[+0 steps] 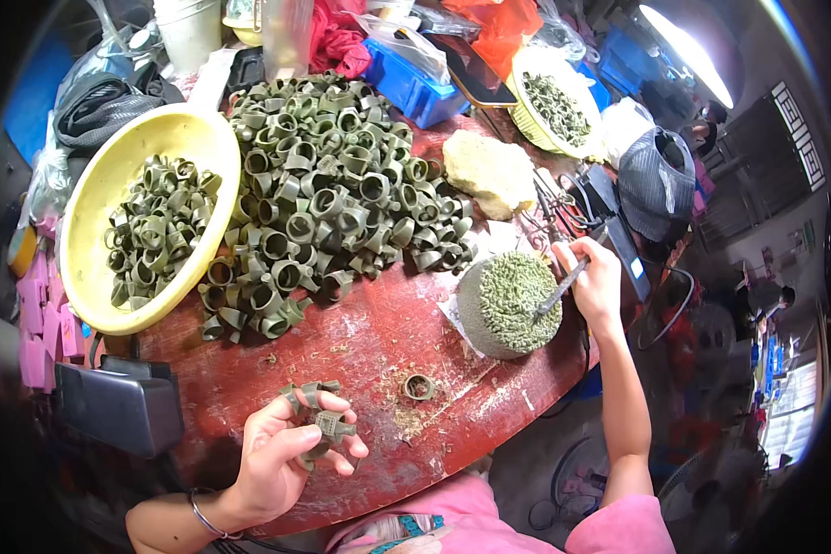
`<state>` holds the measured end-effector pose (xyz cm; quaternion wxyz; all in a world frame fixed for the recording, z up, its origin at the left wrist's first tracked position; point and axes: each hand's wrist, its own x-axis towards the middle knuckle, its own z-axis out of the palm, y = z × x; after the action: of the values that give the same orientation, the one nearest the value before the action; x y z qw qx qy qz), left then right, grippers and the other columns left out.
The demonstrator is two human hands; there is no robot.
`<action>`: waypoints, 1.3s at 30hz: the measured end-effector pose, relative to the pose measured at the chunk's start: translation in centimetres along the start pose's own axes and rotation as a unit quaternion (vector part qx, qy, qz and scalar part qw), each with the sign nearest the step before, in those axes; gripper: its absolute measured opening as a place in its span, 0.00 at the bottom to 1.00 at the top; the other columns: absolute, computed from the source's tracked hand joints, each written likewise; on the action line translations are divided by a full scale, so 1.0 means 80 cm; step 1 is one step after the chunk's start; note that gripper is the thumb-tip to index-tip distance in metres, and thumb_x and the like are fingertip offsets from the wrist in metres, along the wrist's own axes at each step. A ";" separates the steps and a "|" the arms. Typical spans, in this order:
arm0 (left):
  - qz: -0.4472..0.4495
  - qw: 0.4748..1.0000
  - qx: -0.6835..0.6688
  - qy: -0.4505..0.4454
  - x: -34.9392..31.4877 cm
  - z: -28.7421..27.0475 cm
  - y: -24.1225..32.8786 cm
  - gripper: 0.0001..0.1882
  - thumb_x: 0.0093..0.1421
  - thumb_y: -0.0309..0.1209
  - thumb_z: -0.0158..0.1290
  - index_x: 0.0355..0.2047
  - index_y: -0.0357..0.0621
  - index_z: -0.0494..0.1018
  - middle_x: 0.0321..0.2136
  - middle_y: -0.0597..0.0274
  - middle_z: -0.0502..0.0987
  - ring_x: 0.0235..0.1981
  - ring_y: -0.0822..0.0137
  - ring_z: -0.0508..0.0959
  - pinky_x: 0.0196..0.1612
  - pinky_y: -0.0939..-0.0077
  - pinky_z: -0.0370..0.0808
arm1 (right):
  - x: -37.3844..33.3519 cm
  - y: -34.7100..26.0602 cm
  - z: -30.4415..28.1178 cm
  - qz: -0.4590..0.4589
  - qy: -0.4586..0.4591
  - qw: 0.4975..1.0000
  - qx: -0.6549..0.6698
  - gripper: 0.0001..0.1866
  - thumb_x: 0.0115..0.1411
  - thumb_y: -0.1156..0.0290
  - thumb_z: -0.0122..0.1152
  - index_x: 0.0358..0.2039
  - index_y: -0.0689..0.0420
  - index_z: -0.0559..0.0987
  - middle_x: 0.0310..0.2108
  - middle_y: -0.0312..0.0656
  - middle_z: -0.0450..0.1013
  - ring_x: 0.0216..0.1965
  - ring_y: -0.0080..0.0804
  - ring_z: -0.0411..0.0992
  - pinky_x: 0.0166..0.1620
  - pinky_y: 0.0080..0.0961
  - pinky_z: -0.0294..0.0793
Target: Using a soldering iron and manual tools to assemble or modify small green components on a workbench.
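worn red tbl (249, 397) | brt lt (685, 55) upper R | dk flr (524, 462) | lit win (797, 415) far R

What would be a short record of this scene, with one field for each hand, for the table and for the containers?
Left hand: holds several green rings
Right hand: holds a thin tool, tip at the round green block
Table: red, worn; large ring pile, one separate ring
Containers: yellow basin and yellow basket, both holding small green pieces
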<state>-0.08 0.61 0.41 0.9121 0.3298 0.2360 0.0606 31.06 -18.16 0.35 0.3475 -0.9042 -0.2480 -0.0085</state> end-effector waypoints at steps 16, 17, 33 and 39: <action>-0.008 1.000 -0.002 0.015 -0.003 0.002 0.003 0.13 0.52 0.31 0.46 0.37 0.38 0.65 0.29 0.56 0.69 0.24 0.65 0.72 0.17 0.82 0.67 | 0.042 -0.104 0.094 -0.198 -0.154 0.955 -0.157 0.20 0.56 0.63 0.48 0.45 0.63 0.66 0.34 0.57 0.67 0.39 0.48 0.67 0.42 0.36 0.64; -0.005 1.000 -0.005 0.020 -0.006 0.002 0.004 0.13 0.52 0.31 0.46 0.37 0.38 0.65 0.29 0.56 0.69 0.24 0.65 0.72 0.17 0.82 0.67 | 0.040 -0.111 0.097 -0.174 -0.175 0.958 -0.148 0.19 0.56 0.63 0.48 0.45 0.62 0.65 0.36 0.58 0.66 0.41 0.49 0.66 0.43 0.37 0.63; 0.027 0.999 -0.003 0.033 -0.005 0.000 0.012 0.07 0.55 0.28 0.48 0.33 0.39 0.68 0.18 0.64 0.68 0.17 0.75 0.69 0.13 0.87 0.58 | -0.076 -0.172 0.070 -0.264 -0.233 0.923 0.154 0.11 0.51 0.76 0.54 0.37 0.63 0.72 0.25 0.42 0.69 0.23 0.25 0.66 0.26 0.20 0.66; 0.006 0.999 -0.020 0.028 -0.005 0.003 0.011 0.07 0.55 0.26 0.48 0.34 0.39 0.68 0.20 0.63 0.69 0.19 0.76 0.69 0.13 0.87 0.60 | -0.131 -0.151 0.063 -0.267 -0.217 0.938 0.047 0.11 0.42 0.74 0.63 0.28 0.58 0.73 0.18 0.41 0.65 0.21 0.35 0.67 0.23 0.26 0.67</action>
<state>-0.29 1.08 1.28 0.9110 0.3115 0.2580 0.0803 15.56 -11.93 2.09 0.3125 -0.7670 -0.5500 0.1075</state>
